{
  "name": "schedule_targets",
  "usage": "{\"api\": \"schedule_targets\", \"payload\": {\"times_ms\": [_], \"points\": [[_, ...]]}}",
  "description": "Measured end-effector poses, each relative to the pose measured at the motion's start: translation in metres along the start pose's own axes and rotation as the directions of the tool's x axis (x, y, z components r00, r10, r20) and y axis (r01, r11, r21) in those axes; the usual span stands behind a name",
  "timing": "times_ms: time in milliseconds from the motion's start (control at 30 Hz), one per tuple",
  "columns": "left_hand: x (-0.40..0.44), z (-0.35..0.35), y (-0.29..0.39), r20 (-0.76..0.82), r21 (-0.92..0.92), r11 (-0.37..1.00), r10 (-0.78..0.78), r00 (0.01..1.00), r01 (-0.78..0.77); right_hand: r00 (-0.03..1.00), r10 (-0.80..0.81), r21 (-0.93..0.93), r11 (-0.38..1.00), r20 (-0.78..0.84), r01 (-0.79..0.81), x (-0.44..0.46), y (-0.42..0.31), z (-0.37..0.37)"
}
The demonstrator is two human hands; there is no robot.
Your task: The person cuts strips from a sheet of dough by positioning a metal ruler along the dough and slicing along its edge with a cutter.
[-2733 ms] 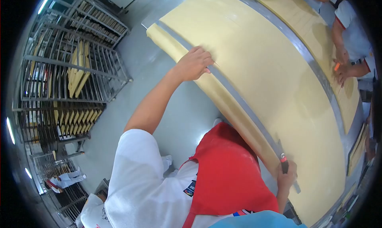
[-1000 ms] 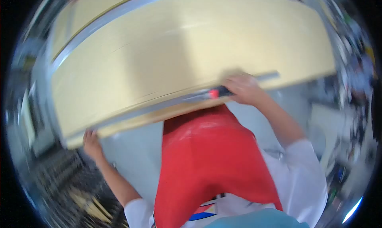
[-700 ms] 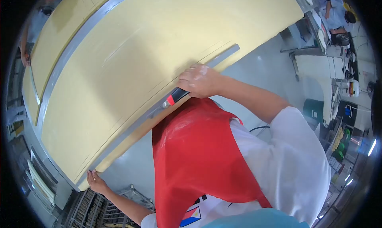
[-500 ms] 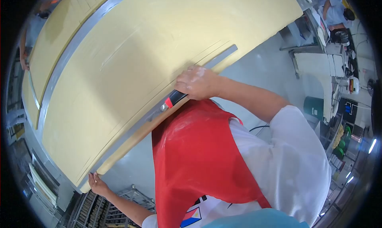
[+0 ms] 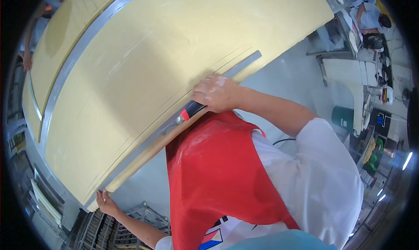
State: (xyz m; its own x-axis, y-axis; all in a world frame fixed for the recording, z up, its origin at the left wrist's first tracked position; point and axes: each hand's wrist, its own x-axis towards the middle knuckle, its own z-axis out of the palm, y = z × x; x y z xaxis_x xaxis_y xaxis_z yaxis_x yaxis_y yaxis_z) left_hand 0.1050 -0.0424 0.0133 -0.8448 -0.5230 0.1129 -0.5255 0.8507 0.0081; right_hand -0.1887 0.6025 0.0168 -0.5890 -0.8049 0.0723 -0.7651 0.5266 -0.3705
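A wide pale yellow sheet (image 5: 183,40) that looks like dough covers the table up to its near edge. Along that edge lies a long grey metal straightedge (image 5: 142,147), with thin lines in the sheet beside it. My right hand (image 5: 216,93) is closed around the black handle of a cutter (image 5: 185,114) with a red collar, and rests on the straightedge. At the lower left, the fingers of my left hand (image 5: 106,202) pinch the straightedge's far end at the sheet's edge. A narrow strip of the sheet (image 5: 150,151) shows on the near side of the straightedge.
A metal strip (image 5: 65,68) divides the sheet from another one (image 5: 54,40) at the left, where a co-worker's hand (image 5: 27,61) holds a thin strip. Metal racks (image 5: 142,224) stand below my left hand. At the right are a white bench (image 5: 345,71), a green bin (image 5: 342,118) and another person (image 5: 371,16).
Since the earliest frame, the view has turned and both hands have shifted along the sheet with the straightedge and cutter. Over the last half second they have hardly moved.
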Motion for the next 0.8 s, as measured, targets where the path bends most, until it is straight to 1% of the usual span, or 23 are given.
{"api": "schedule_targets", "payload": {"times_ms": [133,233,333,400,433,600,700,767,800], "points": [[0.0023,-0.006,0.0046,0.047,0.015,0.999,-0.033,0.998,0.033,1.0,0.003,0.027,1.0,-0.001,-0.003,-0.0005,-0.0006,0.0012],[0.0038,-0.0057,0.0063,0.05,0.029,0.999,-0.044,0.998,0.042,1.0,0.002,0.021,1.0,-0.014,-0.002,-0.0022,0.0015,0.0048],[0.0034,-0.0059,0.0092,0.052,0.022,0.999,-0.051,0.997,0.05,1.0,-0.006,-0.006,1.0,0.008,0.006,-0.0036,0.0018,0.0057],[0.0032,-0.0057,0.0102,0.058,0.019,0.998,-0.058,0.997,0.057,0.999,-0.015,-0.009,1.0,-0.042,0.015,-0.0034,0.0013,0.0042],[0.0027,-0.0056,0.0104,0.065,0.014,0.998,-0.066,0.996,0.066,0.999,-0.014,-0.007,1.0,-0.041,0.014,-0.0037,0.0014,0.004],[0.0037,-0.0039,0.007,0.067,0.01,0.998,-0.06,0.996,0.06,1.0,-0.018,-0.019,1.0,0.003,0.018,-0.0036,0.0022,0.0039],[0.0048,-0.0022,0.0044,0.066,0.004,0.998,-0.069,0.995,0.069,0.999,-0.026,-0.004,1.0,-0.031,0.026,-0.0044,0.0026,0.0053],[0.004,-0.0015,0.0012,0.068,0.008,0.997,-0.071,0.995,0.071,1.0,-0.018,-0.013,1.0,-0.019,0.018,-0.0051,0.0018,0.0051],[0.0042,-0.0009,0.0006,0.063,0.019,0.999,-0.048,0.997,0.047,1.0,-0.009,-0.026,1.0,-0.011,0.009,-0.0055,0.0014,0.0045]]}}
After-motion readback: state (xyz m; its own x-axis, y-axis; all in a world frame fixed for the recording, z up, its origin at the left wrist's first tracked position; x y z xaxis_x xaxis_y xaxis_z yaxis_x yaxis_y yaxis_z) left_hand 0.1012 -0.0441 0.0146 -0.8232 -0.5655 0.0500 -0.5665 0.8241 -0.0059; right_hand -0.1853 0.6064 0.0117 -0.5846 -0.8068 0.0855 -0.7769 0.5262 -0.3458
